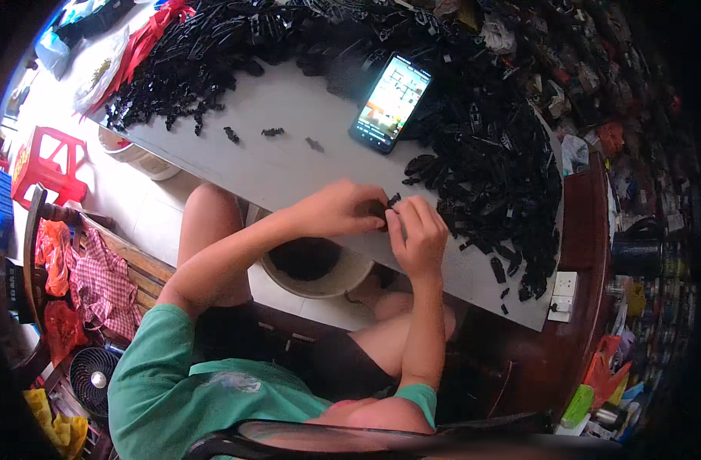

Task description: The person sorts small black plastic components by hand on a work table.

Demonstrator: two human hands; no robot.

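Observation:
My left hand (337, 208) and my right hand (418, 234) meet at the near edge of a grey table (289, 153). Both pinch the same small black plastic part (389, 205) between their fingertips. A large heap of similar black plastic parts (488, 153) lies just to the right of my hands and curves along the far side of the table. A few loose black pieces (272, 132) rest on the bare table ahead of my left hand.
A lit smartphone (391, 102) lies on the table beyond my hands. A white bucket (320, 268) with dark contents stands under the table between my knees. A white socket block (563, 295) sits at the right table corner. A red stool (47, 165) stands at the left.

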